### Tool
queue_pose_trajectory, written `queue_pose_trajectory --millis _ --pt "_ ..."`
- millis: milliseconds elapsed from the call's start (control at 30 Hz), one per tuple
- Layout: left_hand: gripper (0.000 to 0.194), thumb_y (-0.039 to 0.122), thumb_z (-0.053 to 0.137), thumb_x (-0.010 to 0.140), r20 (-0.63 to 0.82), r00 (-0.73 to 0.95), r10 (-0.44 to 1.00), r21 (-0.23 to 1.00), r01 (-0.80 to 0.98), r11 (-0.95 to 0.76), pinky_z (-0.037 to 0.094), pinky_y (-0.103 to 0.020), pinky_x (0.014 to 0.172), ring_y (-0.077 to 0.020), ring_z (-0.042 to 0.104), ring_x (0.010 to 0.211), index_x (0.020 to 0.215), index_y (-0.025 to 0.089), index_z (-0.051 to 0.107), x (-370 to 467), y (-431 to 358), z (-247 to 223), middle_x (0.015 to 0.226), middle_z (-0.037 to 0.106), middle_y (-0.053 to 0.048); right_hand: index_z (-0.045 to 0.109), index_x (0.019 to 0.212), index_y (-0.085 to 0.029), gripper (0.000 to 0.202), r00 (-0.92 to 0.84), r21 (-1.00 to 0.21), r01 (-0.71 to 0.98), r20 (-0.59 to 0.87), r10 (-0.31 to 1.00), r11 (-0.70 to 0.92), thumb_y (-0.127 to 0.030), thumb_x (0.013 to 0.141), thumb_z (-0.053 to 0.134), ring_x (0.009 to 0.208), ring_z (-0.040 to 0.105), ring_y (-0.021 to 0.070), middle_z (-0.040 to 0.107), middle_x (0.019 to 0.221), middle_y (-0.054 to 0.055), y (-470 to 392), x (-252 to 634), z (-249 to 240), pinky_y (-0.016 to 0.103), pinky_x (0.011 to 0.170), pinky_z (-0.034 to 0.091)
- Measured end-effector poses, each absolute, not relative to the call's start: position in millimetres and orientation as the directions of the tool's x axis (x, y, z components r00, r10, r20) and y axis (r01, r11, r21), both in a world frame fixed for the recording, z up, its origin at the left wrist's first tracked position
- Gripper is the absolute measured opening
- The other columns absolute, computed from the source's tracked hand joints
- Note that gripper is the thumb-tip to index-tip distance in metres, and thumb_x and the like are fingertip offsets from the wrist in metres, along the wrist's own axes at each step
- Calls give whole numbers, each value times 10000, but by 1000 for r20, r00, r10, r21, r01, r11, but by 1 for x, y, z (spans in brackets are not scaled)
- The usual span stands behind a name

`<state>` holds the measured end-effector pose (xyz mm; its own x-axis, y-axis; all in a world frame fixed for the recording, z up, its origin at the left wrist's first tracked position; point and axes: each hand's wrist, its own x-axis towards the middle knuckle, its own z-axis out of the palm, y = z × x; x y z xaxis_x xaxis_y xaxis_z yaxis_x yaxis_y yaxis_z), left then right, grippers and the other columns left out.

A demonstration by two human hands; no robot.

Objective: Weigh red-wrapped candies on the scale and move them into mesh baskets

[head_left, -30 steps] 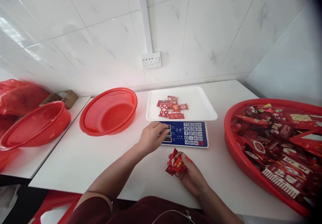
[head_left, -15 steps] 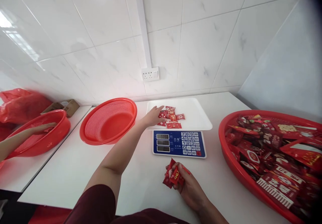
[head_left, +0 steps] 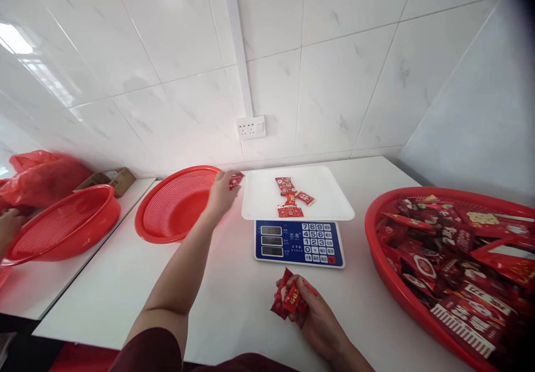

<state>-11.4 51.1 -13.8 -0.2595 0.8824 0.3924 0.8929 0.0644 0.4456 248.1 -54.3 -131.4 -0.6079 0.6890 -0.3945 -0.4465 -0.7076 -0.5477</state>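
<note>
Head view: white table [head_left: 234,294]; tiled wall [head_left: 346,87]

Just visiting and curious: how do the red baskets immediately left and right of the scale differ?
Contents: the left basket shows its red bottom, while the right basket holds a heap of wrapped packets. Framing: the left basket lies wholly within the picture, though the left hand hides part; the right basket runs past the edge. Size: the right basket looks larger in view than the left basket. Both are red with rounded rims.
</note>
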Motion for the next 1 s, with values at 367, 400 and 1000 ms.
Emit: queue_pose_trajectory --millis 367,400,1000 --pt "627 593 449 848 200 196 960 308 918 -251 226 -516 1111 -309 127 1425 1376 262 382 45 70 -29 1514 274 -115 626 735 -183 361 -624 -572 -422 -380 683 -704 -534 709 710 643 568 124 670 812 42 -57 246 -138 205 485 364" --pt "676 637 429 832 137 276 951 314 899 -306 191 -536 1117 -314 72 1434 1402 284 341 58 78 -33 1541 217 -102 628 735 -183 359 -614 -575 -431 -378 693 -696 -531 708 712 629 560 120 670 806 41 -57 246 -138 208 488 361" --pt "249 391 506 869 152 401 904 99 903 -417 442 -383 837 -277 493 1047 1008 202 590 94 147 -61 1064 574 -118 638 733 -184 368 -543 -583 -441 -433 720 -683 -533 672 738 646 591 148 696 782 48 -60 243 -130 218 498 344"
